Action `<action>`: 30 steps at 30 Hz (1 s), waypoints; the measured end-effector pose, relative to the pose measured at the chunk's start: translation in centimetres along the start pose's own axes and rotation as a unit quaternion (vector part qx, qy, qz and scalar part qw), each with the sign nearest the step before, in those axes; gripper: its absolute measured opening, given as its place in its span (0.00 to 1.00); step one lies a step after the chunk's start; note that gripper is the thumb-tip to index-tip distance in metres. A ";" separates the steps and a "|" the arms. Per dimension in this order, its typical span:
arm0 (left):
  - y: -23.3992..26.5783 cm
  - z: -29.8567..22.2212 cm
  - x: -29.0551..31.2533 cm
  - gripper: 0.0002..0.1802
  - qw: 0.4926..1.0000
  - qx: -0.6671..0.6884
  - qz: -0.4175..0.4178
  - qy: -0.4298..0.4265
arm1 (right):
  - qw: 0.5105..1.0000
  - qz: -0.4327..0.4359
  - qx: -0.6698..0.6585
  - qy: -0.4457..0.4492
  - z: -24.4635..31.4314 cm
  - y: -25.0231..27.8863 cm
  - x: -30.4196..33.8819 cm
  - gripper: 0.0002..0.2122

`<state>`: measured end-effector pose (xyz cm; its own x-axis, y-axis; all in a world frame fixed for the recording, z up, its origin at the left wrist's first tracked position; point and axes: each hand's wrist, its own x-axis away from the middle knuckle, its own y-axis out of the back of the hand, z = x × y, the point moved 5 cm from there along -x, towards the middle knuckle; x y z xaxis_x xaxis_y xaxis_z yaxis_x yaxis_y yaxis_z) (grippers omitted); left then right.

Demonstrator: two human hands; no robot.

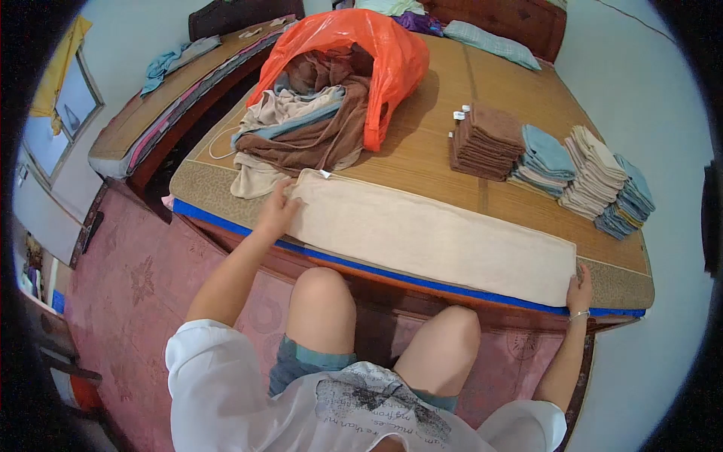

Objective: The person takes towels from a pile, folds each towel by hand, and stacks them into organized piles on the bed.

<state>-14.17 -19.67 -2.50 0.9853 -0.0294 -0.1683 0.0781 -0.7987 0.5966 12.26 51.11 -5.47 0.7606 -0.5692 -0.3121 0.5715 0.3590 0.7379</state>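
Note:
A cream towel (429, 233), folded into a long strip, lies flat along the front edge of the bed, with a small white tag at its far left corner. At its left end, my left hand (279, 209) grips the short edge between thumb and fingers. My right hand (579, 291), with a bracelet at the wrist, pinches the right end near the front corner. Beyond the left end, a loose heap of brown, blue and cream towels (309, 132) spills from a red plastic bag (403, 71).
To the right stand folded stacks: brown towels (486, 143), blue ones (545, 154), cream ones (595, 172) and a blue pile (627, 197). A woven mat (452, 166) covers the bed (648, 297). Pillows (493, 44) lie at its head. Another bed (120, 143) stands left.

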 end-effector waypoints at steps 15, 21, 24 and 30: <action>-5.1 -11.4 1.9 0.10 0.929 -0.179 0.006 -0.324 | 0.963 -0.114 0.179 0.165 12.7 -0.5 1.6 0.09; -14.1 -16.7 2.7 0.07 0.912 -0.063 0.102 -0.392 | 0.973 -0.045 0.076 0.211 17.7 -7.6 1.5 0.11; -16.7 -17.9 1.4 0.08 0.921 -0.116 0.079 -0.363 | 0.964 -0.056 0.134 0.223 18.0 -8.2 2.7 0.14; -20.1 -20.5 0.7 0.07 0.906 -0.126 0.166 -0.368 | 0.971 -0.053 0.100 0.209 18.0 -8.3 2.9 0.15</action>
<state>-11.94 8.71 1.45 0.6005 -0.7092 -0.3694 -0.0808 -0.5135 0.8543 4.19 33.22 -1.73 0.7836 -0.2292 -0.5774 0.6135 0.1395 0.7772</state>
